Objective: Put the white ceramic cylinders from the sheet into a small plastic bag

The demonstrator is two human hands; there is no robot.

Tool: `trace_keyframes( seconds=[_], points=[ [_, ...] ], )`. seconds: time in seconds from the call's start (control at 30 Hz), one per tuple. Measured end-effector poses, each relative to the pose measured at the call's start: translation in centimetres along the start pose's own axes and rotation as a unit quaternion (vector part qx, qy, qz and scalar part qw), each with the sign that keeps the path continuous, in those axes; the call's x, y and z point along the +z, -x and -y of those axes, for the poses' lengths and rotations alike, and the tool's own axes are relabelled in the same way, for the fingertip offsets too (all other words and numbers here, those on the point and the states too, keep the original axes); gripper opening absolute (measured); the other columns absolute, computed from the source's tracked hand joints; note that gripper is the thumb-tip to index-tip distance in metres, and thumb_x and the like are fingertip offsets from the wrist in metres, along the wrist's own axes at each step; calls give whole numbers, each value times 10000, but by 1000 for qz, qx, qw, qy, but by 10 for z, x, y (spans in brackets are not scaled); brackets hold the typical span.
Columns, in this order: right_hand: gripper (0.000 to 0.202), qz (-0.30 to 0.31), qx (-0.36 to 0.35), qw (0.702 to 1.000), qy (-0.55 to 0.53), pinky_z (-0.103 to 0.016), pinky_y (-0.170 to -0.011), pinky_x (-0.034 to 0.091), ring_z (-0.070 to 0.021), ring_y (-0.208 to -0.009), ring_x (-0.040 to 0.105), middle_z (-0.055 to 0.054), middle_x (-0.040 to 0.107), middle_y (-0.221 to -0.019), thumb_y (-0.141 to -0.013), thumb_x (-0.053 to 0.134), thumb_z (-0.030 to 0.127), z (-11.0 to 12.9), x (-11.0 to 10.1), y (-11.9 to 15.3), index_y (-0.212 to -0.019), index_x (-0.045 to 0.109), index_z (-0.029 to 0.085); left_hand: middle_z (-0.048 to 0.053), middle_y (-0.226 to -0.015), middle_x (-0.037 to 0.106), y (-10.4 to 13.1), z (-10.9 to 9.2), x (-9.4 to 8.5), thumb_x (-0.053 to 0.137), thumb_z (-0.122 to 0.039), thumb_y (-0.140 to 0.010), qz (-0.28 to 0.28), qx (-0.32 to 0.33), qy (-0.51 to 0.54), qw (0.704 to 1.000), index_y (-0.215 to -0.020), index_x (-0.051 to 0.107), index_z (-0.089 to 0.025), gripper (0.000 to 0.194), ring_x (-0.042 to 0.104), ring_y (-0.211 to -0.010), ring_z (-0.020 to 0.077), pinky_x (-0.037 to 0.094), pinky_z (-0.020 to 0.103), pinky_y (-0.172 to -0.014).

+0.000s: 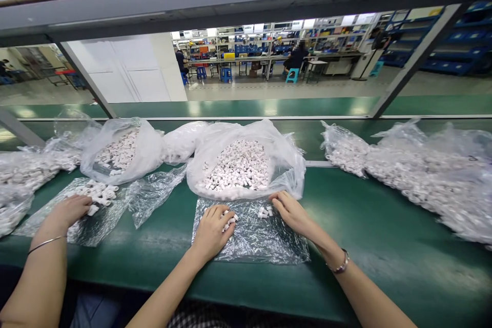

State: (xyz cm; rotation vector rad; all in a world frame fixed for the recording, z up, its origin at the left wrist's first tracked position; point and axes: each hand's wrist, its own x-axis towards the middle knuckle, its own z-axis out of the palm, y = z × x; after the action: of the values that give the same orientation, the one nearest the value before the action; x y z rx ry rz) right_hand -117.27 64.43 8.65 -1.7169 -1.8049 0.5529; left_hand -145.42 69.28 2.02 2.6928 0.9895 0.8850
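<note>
My left hand (213, 230) is cupped over a few small white plastic parts (229, 219) on a flat clear plastic bag (265, 246), its fingers curled around them. My right hand (292, 212) lies at the bag's upper right with fingers stretched out and nothing visible in them. Just left of its fingertips is a small cluster of white parts (264, 211). Behind both hands stands an open translucent bag (286, 171) heaped with the same white parts (240, 166).
At the left, a co-worker's hand (73, 210) rests by white parts on another clear bag (86, 230). Filled bags (426, 174) line the right side of the green table (384, 277). A second open bag (149, 148) stands back left. A metal frame (418, 59) rises behind.
</note>
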Motion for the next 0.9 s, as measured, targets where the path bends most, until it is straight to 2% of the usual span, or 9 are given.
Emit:
trace_keyframes(
  seconds=[0.1,0.3,0.57,0.77,0.9],
  points=[
    [253,-15,5,1000,-24,-406,-921,436,-256,-1012,564,-89,617,-1043,-975,334,298,3,-6,-1,-981,574,217,96,-1182,602,0,0,0,480,-267,-978,-1,1,1,1000,-1147,589,-240,203,555,-1109,274,492,459,-914],
    [267,1,52,996,-74,-398,-897,469,-257,-1008,564,-81,619,-1068,-916,360,234,7,-11,2,-1044,594,219,96,-1178,603,0,1,1,487,-266,-974,-2,2,4,1000,-1145,594,-243,203,557,-1108,276,488,464,-917],
    [260,8,6,994,-105,-419,-947,485,-263,-1093,554,-102,573,-1138,-882,386,194,-1,-8,0,-1046,587,213,92,-1176,607,0,0,0,496,-266,-969,-3,2,-2,1000,-1144,596,-243,202,560,-1114,278,495,459,-919],
    [255,17,4,996,-88,-437,-967,463,-271,-1093,567,-88,606,-1142,-888,395,219,1,-10,-2,-1041,599,220,91,-1174,610,0,0,0,500,-263,-966,-7,1,6,1000,-1150,596,-250,208,560,-1117,280,495,464,-928],
    [248,-30,7,998,-53,-416,-905,475,-270,-1041,589,-83,638,-1100,-907,393,280,1,-14,-3,-1010,610,218,88,-1181,612,1,1,0,501,-265,-967,-8,0,7,1000,-1150,598,-246,208,556,-1121,274,490,467,-940]
  ],
)
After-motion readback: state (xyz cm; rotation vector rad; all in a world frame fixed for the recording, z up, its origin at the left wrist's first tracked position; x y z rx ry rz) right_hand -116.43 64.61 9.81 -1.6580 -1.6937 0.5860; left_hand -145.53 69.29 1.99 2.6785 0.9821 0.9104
